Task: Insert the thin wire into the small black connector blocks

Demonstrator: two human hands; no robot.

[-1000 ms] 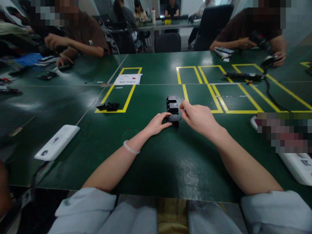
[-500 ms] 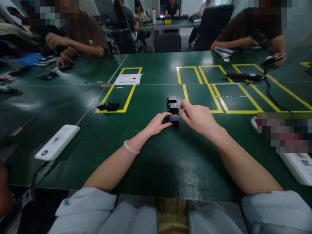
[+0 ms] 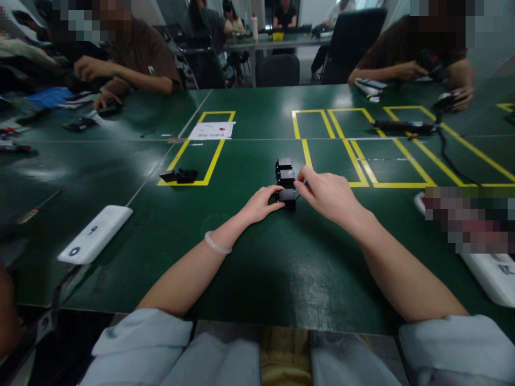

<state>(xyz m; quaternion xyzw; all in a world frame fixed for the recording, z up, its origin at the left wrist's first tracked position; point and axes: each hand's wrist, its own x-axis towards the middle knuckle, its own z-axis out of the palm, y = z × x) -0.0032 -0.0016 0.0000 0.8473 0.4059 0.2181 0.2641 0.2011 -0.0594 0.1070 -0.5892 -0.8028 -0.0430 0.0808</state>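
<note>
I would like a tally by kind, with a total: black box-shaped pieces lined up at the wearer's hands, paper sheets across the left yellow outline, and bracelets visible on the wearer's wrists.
Small black box-shaped pieces: 3
White rectangular paper sheet: 1
Pale ring-shaped bracelet: 1
Total: 5

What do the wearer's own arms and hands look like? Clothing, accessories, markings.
Left hand and right hand: both ungloved. A pale, whitish bangle rings the left wrist; nothing shows on the right wrist. Loose, light blue-grey sleeves end in bunched folds, leaving the forearms bare. No cables or markings visible on either arm.
</note>
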